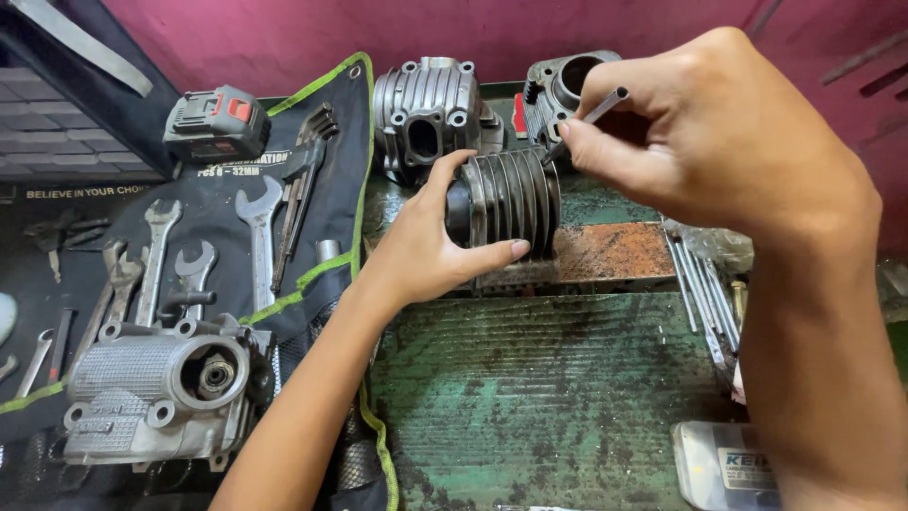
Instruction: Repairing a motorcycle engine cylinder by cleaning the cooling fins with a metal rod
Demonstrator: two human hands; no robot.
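The dark finned metal engine cylinder (pixel 506 203) sits gripped in the left hand (pixel 426 246); the right hand (pixel 700 123), just above, pinches a thin grey metal rod (pixel 586 118) touching its fins.

Soft, even light falls from above, bright enough to read every surface, with no hard glare. The finned cylinder (pixel 511 203) at centre is sharp, its ribs catching dull highlights. The right hand (pixel 719 142) throws a faint shadow onto the far engine parts. The near right forearm is slightly soft, being close to the lens. The green tabletop (pixel 549 397) looks matte and patchy. At the far left corner the scene darkens, and straight edges bow a little toward the frame's borders.
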